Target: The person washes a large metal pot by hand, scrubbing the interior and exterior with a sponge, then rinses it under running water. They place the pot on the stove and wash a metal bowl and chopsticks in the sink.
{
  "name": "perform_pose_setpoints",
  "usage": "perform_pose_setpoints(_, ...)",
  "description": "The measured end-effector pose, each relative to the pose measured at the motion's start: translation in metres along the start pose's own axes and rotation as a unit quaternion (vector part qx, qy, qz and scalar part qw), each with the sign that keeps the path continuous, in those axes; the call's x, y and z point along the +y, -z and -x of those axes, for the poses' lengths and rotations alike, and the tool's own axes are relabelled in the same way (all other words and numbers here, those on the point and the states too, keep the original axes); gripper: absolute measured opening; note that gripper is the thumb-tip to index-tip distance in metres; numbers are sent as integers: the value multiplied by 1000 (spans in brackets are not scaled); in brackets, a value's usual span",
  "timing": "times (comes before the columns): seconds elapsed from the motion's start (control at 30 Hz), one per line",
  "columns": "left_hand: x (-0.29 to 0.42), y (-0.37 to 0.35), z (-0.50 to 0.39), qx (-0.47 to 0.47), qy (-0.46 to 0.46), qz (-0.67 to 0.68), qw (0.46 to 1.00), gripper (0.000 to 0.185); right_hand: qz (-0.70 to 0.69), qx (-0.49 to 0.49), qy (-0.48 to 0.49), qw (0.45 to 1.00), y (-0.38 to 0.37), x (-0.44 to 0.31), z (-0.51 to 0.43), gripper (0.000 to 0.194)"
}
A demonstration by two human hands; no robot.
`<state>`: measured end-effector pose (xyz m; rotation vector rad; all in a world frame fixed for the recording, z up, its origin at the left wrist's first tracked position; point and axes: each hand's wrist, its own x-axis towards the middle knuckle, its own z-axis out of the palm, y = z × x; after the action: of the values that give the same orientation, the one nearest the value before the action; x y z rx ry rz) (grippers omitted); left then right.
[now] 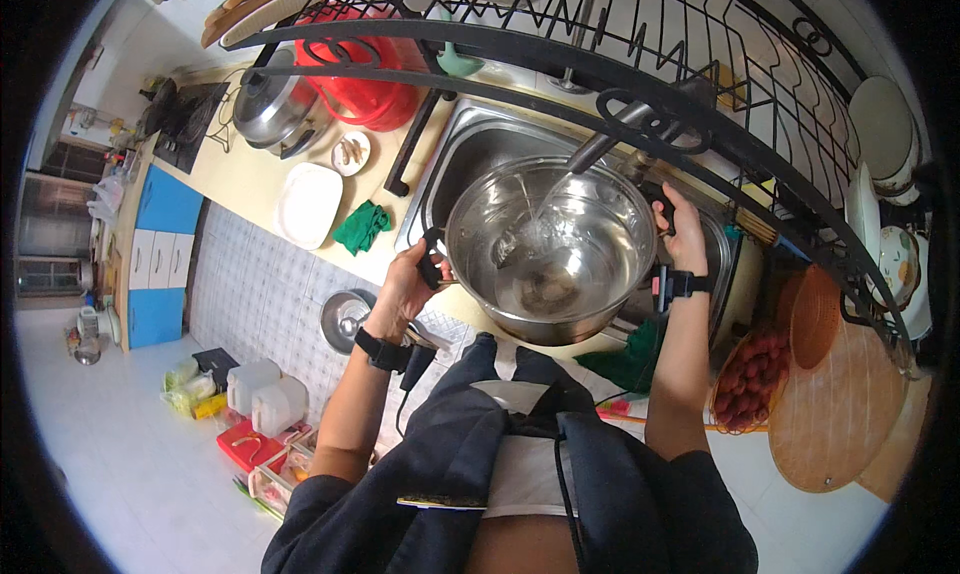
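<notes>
A large stainless steel pot (480,274) with two side handles is held over the front of the steel sink (472,135). Water streams from the faucet (600,142) into it, and some water lies over its bottom. My left hand (409,285) grips the black handle on the pot's left side. At the opposite side my right hand (682,229) has its fingers around the other handle, which is mostly hidden. Both wrists wear black straps with small devices.
A black wire dish rack (630,60) arches above the sink. Left on the counter stand a kettle (270,105), a red bucket (367,86), a white plate (309,205) and a green cloth (362,227). A basket of red fruit (750,379) and a round board (836,416) are at right.
</notes>
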<state>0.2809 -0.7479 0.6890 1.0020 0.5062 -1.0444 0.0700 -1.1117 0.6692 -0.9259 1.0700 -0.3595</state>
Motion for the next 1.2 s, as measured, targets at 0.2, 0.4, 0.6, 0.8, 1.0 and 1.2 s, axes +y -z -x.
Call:
perform_pose_setpoints(0.2, -13, 5, 3, -18, -22, 23, 999, 27, -50, -9, -11, 999, 0, 3, 10, 24)
perform_pose_setpoints(0.4, 8, 66, 34, -37, -57, 45, 997, 22, -79, -149, 18, 985, -35, 15, 75, 14)
perform_pose_setpoints(0.6, 11, 145, 71, -10, -63, 55, 996, 30, -17, -240, 119, 963, -114, 8, 157, 32)
perform_pose_setpoints(0.8, -5, 189, 86, 4, -76, 55, 996, 45, 64, -263, 201, 942, -160, 13, 258, 47)
perform_pose_setpoints(1.0, 24, 139, 101, -20, -242, 0, 970, 40, 46, -217, 249, 943, -116, 33, 262, 49)
perform_pose_setpoints(1.2, 67, 77, 149, -116, -402, -216, 882, 24, -197, -109, 56, 973, -114, 130, 156, 12)
